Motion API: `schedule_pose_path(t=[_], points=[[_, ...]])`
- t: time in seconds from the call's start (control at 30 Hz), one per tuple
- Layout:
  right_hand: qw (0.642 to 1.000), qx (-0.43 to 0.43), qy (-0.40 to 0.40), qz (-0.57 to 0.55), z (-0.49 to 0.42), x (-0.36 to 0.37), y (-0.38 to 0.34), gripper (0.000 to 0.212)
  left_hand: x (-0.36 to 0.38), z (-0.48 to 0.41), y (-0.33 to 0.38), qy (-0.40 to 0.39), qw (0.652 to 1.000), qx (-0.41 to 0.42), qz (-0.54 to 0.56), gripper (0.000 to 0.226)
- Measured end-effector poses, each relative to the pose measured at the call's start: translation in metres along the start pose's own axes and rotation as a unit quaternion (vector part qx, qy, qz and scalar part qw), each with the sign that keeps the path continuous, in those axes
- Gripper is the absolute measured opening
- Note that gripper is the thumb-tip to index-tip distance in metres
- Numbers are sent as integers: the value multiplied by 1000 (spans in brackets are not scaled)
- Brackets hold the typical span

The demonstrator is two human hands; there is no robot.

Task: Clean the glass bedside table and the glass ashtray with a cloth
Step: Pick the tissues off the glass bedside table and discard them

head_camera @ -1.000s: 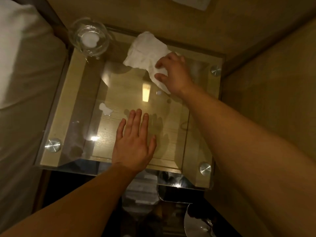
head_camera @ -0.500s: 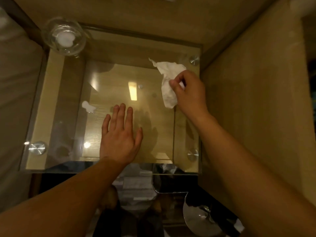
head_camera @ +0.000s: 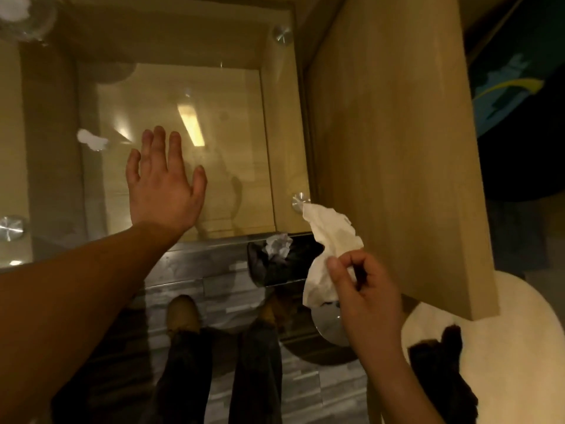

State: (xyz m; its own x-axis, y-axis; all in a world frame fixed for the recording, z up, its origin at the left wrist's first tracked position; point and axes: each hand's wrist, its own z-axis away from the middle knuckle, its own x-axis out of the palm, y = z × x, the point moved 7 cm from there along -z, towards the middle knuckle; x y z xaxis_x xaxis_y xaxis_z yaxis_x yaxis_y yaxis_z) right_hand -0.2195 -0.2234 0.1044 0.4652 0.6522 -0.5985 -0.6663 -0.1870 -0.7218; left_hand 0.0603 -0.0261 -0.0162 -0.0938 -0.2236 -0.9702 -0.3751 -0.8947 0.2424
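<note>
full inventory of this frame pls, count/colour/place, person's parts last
glass bedside table: 1, clear over light wood, centre-left
metal standoffs: 3 visible, silver, table corners
glass ashtray: 1, clear, far-left corner, cut off by the frame
white scrap: 1, on the glass, left of left hand
cloth: 1, white, off the table's near-right corner
crumpled paper: 1, white, below the near edge
wood panel: 1, light, right
left hand: flat on the glass
right hand: pinching the cloth

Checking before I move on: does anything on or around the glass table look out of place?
Yes. A small white scrap lies on the glass table, left of the flat left hand. A crumpled white wad sits on something dark just off the near edge. The right hand holds the cloth off the glass.
</note>
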Motion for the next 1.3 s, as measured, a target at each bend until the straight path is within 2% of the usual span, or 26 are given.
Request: schedule_pose_path(t=[0.1, 0.27, 0.37, 0.5, 0.63, 0.77, 0.93, 1.03, 1.3], points=[[999, 50, 16, 1, 20, 2, 37, 18, 0, 0, 0, 7, 1000, 4, 2, 70], [993, 113, -24, -7, 6, 48, 93, 24, 0, -1, -1, 18, 1000, 5, 10, 70], [989, 132, -56, 24, -19, 82, 118, 25, 1, -1, -2, 26, 1000, 10, 6, 70], [976, 160, -113, 94, -49, 119, 151, 12, 3, -1, -4, 36, 999, 10, 3, 69], [967, 177, -141, 115, -62, 125, 165, 27, 4, -1, -4, 34, 999, 9, 2, 70], [978, 158, -107, 87, -64, 100, 158, 32, 3, -1, -3, 25, 1000, 7, 3, 70], [991, 116, -58, 36, -56, 59, 130, 15, 0, -1, -1, 12, 1000, 7, 8, 70], [994, 93, -52, 17, -48, 49, 108, 16, -4, -1, -2, 8, 1000, 7, 27, 68], [995, 18, -89, -26, -36, 56, 27, 16, -50, 6, -7, -22, 974, -44, 222, 58]])
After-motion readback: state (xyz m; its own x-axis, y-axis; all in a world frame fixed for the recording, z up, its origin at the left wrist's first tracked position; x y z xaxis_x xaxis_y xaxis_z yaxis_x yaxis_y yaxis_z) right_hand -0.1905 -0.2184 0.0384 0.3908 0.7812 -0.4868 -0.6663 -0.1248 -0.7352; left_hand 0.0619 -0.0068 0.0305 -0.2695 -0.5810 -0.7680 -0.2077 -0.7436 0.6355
